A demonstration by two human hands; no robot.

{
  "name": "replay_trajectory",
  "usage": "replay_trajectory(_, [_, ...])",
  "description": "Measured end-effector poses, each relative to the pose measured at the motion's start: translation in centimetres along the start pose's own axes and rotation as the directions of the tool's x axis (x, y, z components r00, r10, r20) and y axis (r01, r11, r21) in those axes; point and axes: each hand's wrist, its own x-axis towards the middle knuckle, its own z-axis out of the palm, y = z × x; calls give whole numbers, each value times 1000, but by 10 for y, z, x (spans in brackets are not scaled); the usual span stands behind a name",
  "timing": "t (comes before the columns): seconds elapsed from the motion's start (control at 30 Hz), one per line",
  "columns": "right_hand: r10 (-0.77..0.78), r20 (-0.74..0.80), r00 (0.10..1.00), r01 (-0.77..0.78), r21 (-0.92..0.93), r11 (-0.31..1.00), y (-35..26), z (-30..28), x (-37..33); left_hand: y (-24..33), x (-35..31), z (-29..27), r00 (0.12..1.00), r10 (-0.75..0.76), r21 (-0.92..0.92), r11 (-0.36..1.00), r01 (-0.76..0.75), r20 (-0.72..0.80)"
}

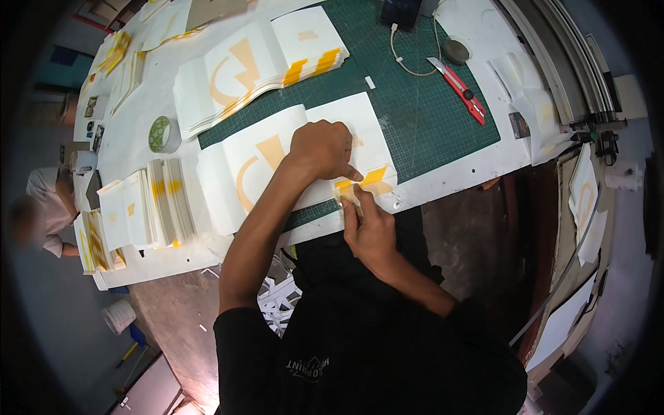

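Green mat | left hand curled on printed paper | right hand narrowed at its edge | shirt: white lettering

one head view, worn cam, left one of a side-by-side pair. sits above the wearer's own hands, looks steeply down and a bit forward, upright, not mirrored. left hand and right hand near mid-frame, fairly close range. table spreads out beyond the hands, near edge passing by the right hand. black shirt fills the area below the hands, nearer the lens. very wide fisheye: metal rails up and right of the hands bow toward the rim, floor shows down-left of them, another person far left of them, small. corners dark.
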Motion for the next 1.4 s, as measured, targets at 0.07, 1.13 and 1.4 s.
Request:
replay_trajectory(0.07, [-1,12,1000,1,9,1000,0,2,1,2,0,-2,999,-23,-3,1000,23,31])
replay_trajectory(1.13, [102,-277,956,-19,287,958,104,-72,95,3,-94,27,694,-116,-483,798,-360,-710])
replay_trajectory(1.4, [103,-271,957,-19,296,955,101,-74,96,-39,-103,-104,-213,-106,12,872,-489,-971])
